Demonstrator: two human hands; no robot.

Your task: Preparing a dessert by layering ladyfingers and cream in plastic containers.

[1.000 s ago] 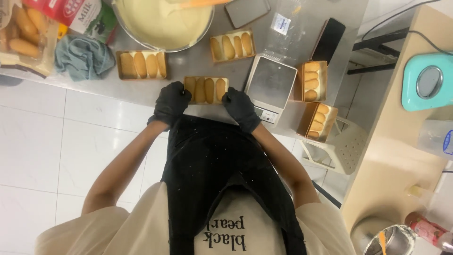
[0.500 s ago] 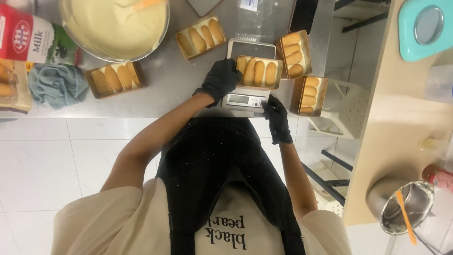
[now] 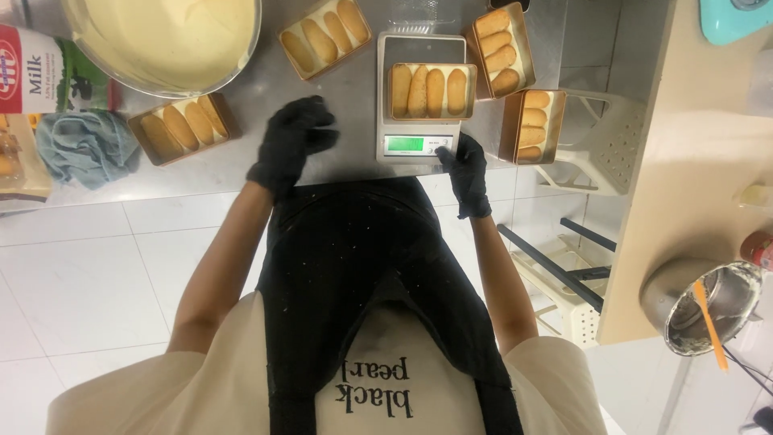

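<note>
A gold rectangular tray of sponge fingers [image 3: 431,90] rests on a small kitchen scale [image 3: 417,141] on the steel counter. My right hand [image 3: 460,161], in a black glove, touches the scale's front panel beside its lit green display with a fingertip. My left hand [image 3: 291,141], also gloved, hovers over the counter left of the scale, fingers loosely curled and holding nothing. Other gold trays of sponge fingers sit around: one at left [image 3: 181,126], one behind [image 3: 324,36], two at right [image 3: 501,48] [image 3: 533,125].
A large steel bowl of pale cream [image 3: 165,40] stands at the back left, next to a milk carton [image 3: 40,68] and a grey-blue cloth [image 3: 84,145]. A wooden counter at right carries a steel pot with an orange spatula [image 3: 708,310]. A white plastic stool [image 3: 608,153] stands by the counter.
The tray went from the counter's edge onto the scale. My left hand let go and drew back left; my right hand rose to the scale's panel.
</note>
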